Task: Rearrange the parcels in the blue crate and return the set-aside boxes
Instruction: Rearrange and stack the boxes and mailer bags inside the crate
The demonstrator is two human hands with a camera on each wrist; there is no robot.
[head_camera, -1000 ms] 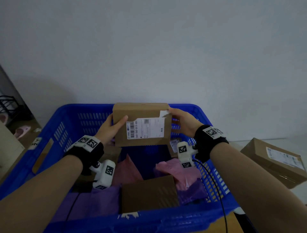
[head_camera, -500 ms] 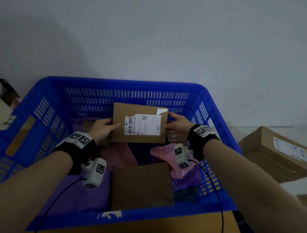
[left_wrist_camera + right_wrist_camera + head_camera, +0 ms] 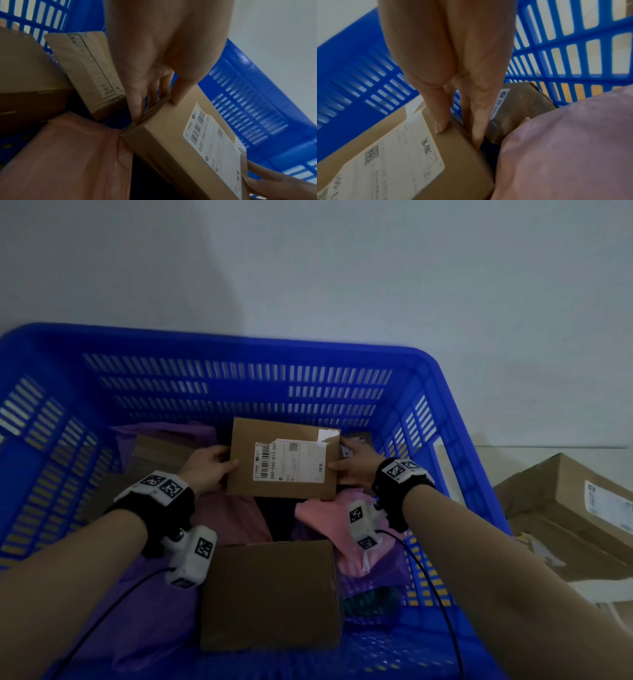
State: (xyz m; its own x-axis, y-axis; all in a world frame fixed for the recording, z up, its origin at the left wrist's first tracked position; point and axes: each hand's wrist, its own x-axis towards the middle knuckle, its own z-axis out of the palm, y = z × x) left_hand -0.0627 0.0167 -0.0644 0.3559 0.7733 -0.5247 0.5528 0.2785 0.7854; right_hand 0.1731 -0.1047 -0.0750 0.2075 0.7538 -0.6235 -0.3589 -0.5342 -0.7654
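Observation:
A flat brown cardboard box [image 3: 284, 460] with a white barcode label sits low inside the blue crate [image 3: 236, 371], over the pink parcels. My left hand [image 3: 209, 465] grips its left edge [image 3: 154, 106], thumb on top and fingers down the side. My right hand [image 3: 352, 465] grips the right edge [image 3: 453, 129] the same way. A plain brown box [image 3: 270, 594] lies at the crate's near side. Pink mailer bags [image 3: 322, 515] and purple mailer bags [image 3: 144, 611] fill the bottom. Set-aside boxes [image 3: 568, 508] lie outside to the right.
Another brown box [image 3: 161, 450] leans at the crate's back left [image 3: 85, 75]. A small labelled box [image 3: 518, 105] sits in the back right corner by the crate wall. A grey wall [image 3: 308, 268] rises behind the crate. Wrist camera cables trail over the near parcels.
Both hands have lowered the labelled box from rim height down into the crate, towards its back middle. My head has tipped down and closer.

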